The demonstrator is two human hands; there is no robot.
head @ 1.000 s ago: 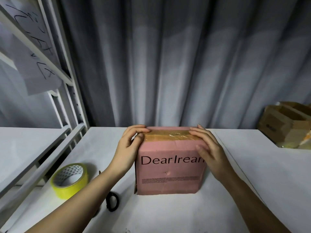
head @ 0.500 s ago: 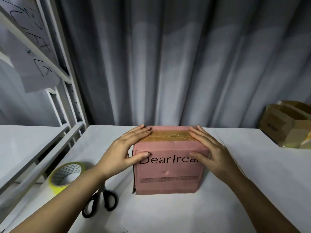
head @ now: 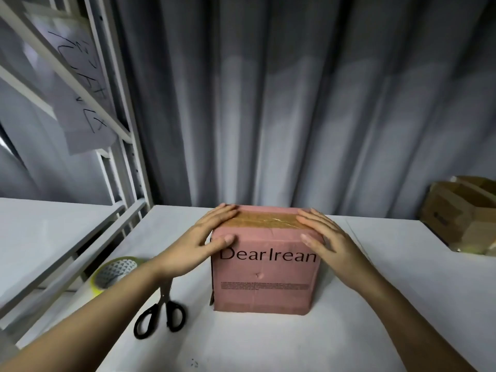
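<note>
Pink box [head: 264, 275] sits between left hand [head: 198, 245] and right hand [head: 331, 242]; both press its top edges with straight fingers.

A grey pleated curtain [head: 295, 103] is hanging across the back. A pale metal rack [head: 126, 167] is standing upper left, carrying a handwritten sheet [head: 80, 103]. A white table [head: 402, 264] is spreading below, cardboard boxes [head: 461, 210] sitting far right.

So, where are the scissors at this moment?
In the head view, the scissors lie on the white table, left of the pink box, between it and the yellow tape roll.
</note>
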